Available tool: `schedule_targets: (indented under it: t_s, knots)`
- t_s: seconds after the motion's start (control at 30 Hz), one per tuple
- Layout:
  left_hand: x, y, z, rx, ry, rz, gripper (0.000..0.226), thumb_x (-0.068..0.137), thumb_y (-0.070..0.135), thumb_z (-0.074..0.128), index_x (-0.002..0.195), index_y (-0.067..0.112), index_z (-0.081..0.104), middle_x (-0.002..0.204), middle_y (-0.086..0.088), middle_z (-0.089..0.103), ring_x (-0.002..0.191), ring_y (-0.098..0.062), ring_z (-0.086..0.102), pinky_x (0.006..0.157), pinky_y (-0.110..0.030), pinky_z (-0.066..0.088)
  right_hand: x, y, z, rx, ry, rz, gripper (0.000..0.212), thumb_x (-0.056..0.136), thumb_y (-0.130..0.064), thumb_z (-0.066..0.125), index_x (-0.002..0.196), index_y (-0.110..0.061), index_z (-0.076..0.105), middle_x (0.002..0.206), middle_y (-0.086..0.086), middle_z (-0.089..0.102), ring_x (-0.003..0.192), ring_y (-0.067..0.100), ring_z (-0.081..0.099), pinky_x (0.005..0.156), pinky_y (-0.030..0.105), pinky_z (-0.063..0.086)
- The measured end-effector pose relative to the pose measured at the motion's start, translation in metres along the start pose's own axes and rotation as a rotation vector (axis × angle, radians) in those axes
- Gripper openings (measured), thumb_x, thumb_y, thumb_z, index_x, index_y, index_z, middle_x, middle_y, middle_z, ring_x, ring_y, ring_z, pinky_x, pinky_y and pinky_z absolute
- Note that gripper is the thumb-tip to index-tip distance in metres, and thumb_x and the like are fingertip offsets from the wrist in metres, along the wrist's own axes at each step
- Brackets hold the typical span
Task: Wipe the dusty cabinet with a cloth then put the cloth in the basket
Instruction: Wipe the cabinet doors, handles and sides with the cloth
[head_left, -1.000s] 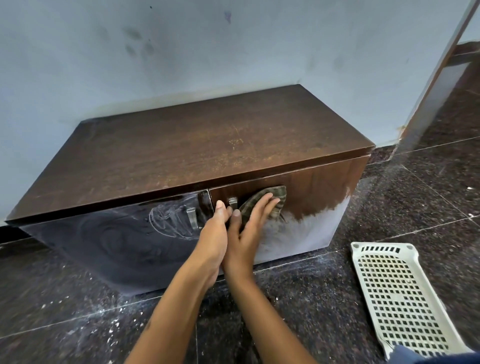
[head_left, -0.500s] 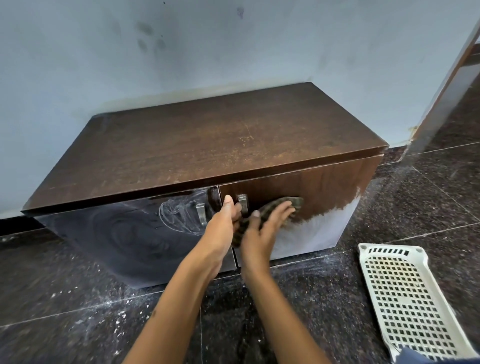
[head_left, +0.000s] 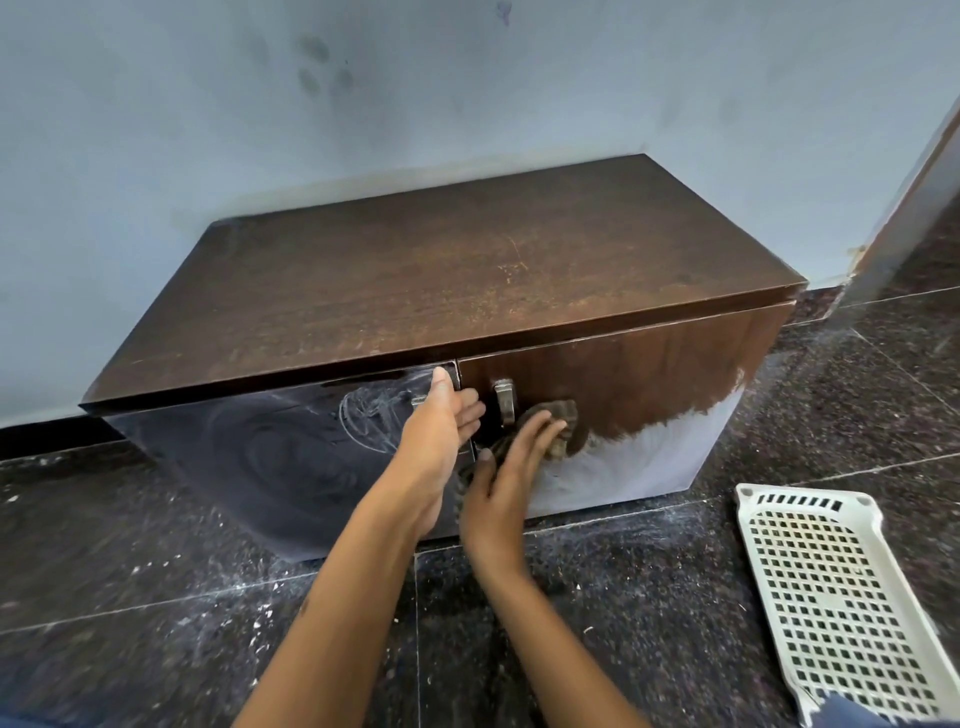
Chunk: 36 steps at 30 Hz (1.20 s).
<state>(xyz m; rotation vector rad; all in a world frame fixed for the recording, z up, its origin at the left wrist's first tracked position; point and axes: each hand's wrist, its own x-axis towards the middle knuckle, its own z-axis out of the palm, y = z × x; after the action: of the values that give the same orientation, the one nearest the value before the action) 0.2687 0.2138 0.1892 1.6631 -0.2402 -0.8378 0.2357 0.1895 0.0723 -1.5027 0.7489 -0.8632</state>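
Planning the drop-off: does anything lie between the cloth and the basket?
Nothing visible does. The right hand presses the cloth on the cabinet front; only dusty floor lies between it and the basket.

head view looks forward and down, close over the cabinet (head_left: 467, 275).
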Motion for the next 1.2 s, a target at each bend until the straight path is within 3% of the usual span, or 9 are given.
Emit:
schedule_targets:
  t_s: [0.1,0.23,0.33,0.47,0.7,0.87,1.0,1.13,1.2]
  knots:
    - [-0.003,0.002,0.001,0.002,-0.001,0.003,0.062,0.102,0.042,0.012,0.14,0.002,0.039,0.143,-0.012,0.045,0.134,-0.021,0.041,0.11,-0.027,0.024,-0.005,0.033,-0.011,-0.274,-0.02,-0.231,0.079,0.097,0.002,0.038,0.148,-0.028,-0.014,0.153,-0.012,-0.031,0.142,0.01,-0.024,0.116,0.021,0.004]
    - [-0.008,0.002,0.001,0.042,-0.01,0.0,0.062,0.102,0.043,0.011,0.14,0.003,0.04,0.144,-0.01,0.045,0.133,-0.019,0.042,0.11,-0.027,0.021,-0.012,0.095,-0.043,-0.797,-0.18,-0.298,0.115,0.07,0.027,0.045,0.15,-0.031,-0.013,0.156,-0.007,-0.022,0.144,0.017,-0.019,0.101,0.044,0.044]
    - [-0.009,0.004,-0.004,0.02,-0.002,0.002,0.063,0.102,0.043,0.01,0.14,0.002,0.038,0.144,-0.012,0.044,0.134,-0.02,0.04,0.112,-0.029,0.021,-0.018,0.093,-0.039,-0.719,-0.187,-0.228,0.115,0.072,0.028,0.043,0.147,-0.035,-0.019,0.155,-0.011,-0.025,0.143,0.013,-0.022,0.097,0.039,0.048]
    - [-0.009,0.008,-0.01,-0.029,0.005,-0.001,0.064,0.101,0.044,0.01,0.14,0.001,0.037,0.143,-0.013,0.045,0.133,-0.021,0.042,0.11,-0.028,0.023,-0.012,0.054,-0.01,-0.344,-0.003,-0.124,0.085,0.093,0.008,0.04,0.147,-0.029,-0.015,0.153,-0.012,-0.028,0.143,0.009,-0.02,0.118,0.035,0.017]
    - [-0.011,0.011,-0.018,-0.055,0.023,-0.013,0.064,0.101,0.043,0.011,0.14,-0.001,0.037,0.142,-0.014,0.046,0.133,-0.022,0.041,0.109,-0.027,0.024,-0.031,0.021,0.028,-0.097,-0.109,0.07,0.071,0.101,-0.009,0.035,0.137,-0.04,-0.018,0.14,-0.022,-0.042,0.135,-0.002,-0.023,0.118,0.03,0.009]
    - [-0.017,0.019,-0.021,-0.126,0.023,0.012,0.063,0.102,0.04,0.013,0.141,-0.004,0.036,0.143,-0.017,0.043,0.134,-0.021,0.04,0.102,-0.024,0.027,-0.036,-0.009,0.048,-0.051,-0.186,-0.187,0.071,0.102,-0.016,0.041,0.148,-0.027,-0.012,0.149,-0.02,-0.033,0.137,-0.006,-0.024,0.112,0.011,-0.008]
    - [-0.02,0.021,-0.026,-0.12,0.015,0.041,0.061,0.102,0.037,0.012,0.14,-0.005,0.034,0.144,-0.019,0.042,0.135,-0.023,0.039,0.105,-0.024,0.029,-0.031,0.013,0.038,-0.253,-0.175,-0.312,0.072,0.103,-0.01,0.031,0.145,-0.032,-0.022,0.149,-0.023,-0.031,0.141,0.003,-0.022,0.114,0.015,-0.009]
    - [-0.024,0.015,-0.035,-0.039,0.015,0.031,0.061,0.102,0.04,0.011,0.14,-0.001,0.036,0.144,-0.015,0.043,0.134,-0.022,0.04,0.11,-0.026,0.024,-0.024,0.059,0.014,-0.592,-0.271,-0.345,0.102,0.087,0.016,0.035,0.14,-0.043,-0.029,0.149,-0.022,-0.033,0.141,0.008,-0.025,0.115,0.023,0.018]
    - [-0.025,0.013,-0.04,-0.018,0.019,0.026,0.062,0.102,0.041,0.011,0.14,0.0,0.037,0.143,-0.014,0.045,0.133,-0.021,0.042,0.112,-0.028,0.023,-0.024,0.074,0.003,-0.664,-0.284,-0.294,0.1,0.084,0.019,0.036,0.144,-0.033,-0.024,0.148,-0.021,-0.035,0.141,0.009,-0.027,0.099,0.022,0.039]
